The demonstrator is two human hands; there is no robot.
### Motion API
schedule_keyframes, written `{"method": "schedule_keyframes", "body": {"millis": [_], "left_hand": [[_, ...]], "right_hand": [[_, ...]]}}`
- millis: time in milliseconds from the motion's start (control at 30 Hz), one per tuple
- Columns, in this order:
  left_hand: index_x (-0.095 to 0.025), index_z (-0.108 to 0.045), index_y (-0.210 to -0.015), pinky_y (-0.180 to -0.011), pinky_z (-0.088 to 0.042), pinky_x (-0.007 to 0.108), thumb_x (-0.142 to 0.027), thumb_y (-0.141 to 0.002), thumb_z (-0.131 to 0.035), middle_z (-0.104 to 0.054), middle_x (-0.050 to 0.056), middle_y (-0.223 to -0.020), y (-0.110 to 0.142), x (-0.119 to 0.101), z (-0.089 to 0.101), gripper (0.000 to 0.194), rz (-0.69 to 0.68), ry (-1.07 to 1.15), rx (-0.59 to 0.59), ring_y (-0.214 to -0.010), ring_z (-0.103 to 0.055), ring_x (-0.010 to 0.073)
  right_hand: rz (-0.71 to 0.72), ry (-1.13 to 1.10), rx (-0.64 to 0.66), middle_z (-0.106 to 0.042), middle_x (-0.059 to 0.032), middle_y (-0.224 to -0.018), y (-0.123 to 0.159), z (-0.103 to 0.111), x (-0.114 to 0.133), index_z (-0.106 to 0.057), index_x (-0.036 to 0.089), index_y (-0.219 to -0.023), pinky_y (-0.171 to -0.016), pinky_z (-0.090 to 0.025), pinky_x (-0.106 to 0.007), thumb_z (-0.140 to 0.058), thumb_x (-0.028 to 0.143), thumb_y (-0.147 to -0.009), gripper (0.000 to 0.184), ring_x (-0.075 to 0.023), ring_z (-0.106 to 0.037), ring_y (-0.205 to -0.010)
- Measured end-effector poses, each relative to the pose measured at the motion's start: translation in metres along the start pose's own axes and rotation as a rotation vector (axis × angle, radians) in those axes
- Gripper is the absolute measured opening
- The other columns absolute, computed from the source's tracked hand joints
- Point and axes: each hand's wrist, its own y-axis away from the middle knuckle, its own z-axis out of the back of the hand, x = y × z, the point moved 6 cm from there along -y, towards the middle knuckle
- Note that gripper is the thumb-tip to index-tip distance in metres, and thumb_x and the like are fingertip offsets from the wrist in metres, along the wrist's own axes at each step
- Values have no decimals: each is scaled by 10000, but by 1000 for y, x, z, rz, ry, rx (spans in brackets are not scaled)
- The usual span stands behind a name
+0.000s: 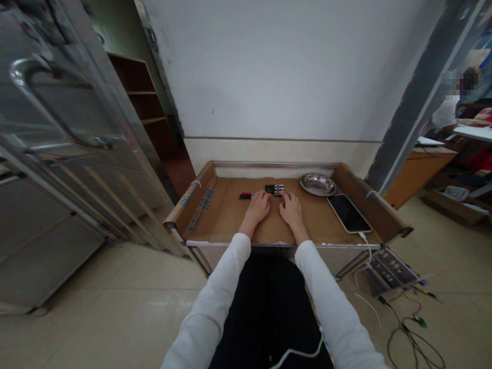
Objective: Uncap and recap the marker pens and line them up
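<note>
Several black pens with pale markings [274,188] lie side by side in a short row on a cardboard-lined tabletop [234,220]. My left hand [260,205] rests at the near left of this row, palm down, its fingers loosely bent and apart. A red and black pen-like piece [246,196] lies just left of its fingers, partly covered by them. At the row's near right is my right hand [291,207], also palm down with fingers spread. Between my fingertips a small dark piece shows; it is too small to make out. Neither hand visibly grips anything.
A shiny metal bowl [318,184] stands at the back right of the table. In front of it lies a phone [349,213] with a white cable [363,237]. Raised cardboard sides [369,202] edge the table. Dark cables [411,333] lie on the floor; a person sits far right.
</note>
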Motion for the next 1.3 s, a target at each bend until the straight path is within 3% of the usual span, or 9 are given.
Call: {"method": "schedule_keyframes", "body": {"millis": [133, 300, 500, 667, 1000, 1300], "left_hand": [[-158, -537, -1169, -996, -368, 448, -190, -890, -405, -491, 141, -1215, 2, -1, 1, 311, 28, -29, -3, -1111, -458, 260], [-151, -550, -1112, -985, -367, 423, -156, -873, -426, -520, 127, -1132, 2, -2, 5, 269, 52, -43, 13, -1081, -463, 253], [-164, -590, -1021, -965, -376, 420, -246, -905, -452, -541, 115, -1091, 0, 2, 2, 198, 60, -29, 9, -1055, -481, 247], [-172, -597, -922, -952, -394, 404, -226, -910, -467, -579, 82, -1005, -3, 4, -4, 141, 0, 48, 20, -1009, -511, 219], [-167, -560, -931, -928, -420, 381, -219, -921, -453, -597, 82, -995, -4, 2, -4, 120, -48, 58, 7, -995, -533, 221], [-171, -489, -1019, -897, -471, 349, -136, -881, -476, -617, 70, -984, -4, -1, 2, 143, -35, 304, -39, -929, -591, 186]], "right_hand": [[-16, 48, 34, -481, -152, -1311, 1, -2, 0, -558, 191, -1247, -987, -356, -425, -415, 172, -868, 406, -275, -432, -1181], [-35, 34, 35, -536, -138, -1148, 0, 1, 0, -638, 180, -1076, -916, -382, -382, -437, 171, -855, 298, -251, -467, -1053], [-33, 31, 36, -561, -113, -1017, -1, 5, -1, -653, 179, -976, -869, -372, -347, -451, 170, -864, 231, -238, -472, -973], [-19, 75, 58, -579, -103, -1015, -1, 4, 0, -647, 185, -986, -853, -355, -333, -466, 204, -890, 205, -231, -477, -985], [66, 80, 89, -618, -89, -1017, 0, 5, 7, -641, 202, -1004, -811, -348, -318, -442, 251, -925, 220, -229, -510, -980], [176, -34, 114, -619, -96, -1036, -3, -1, 10, -631, 192, -1065, -854, -379, -332, -454, 195, -893, 247, -228, -520, -998]]}}
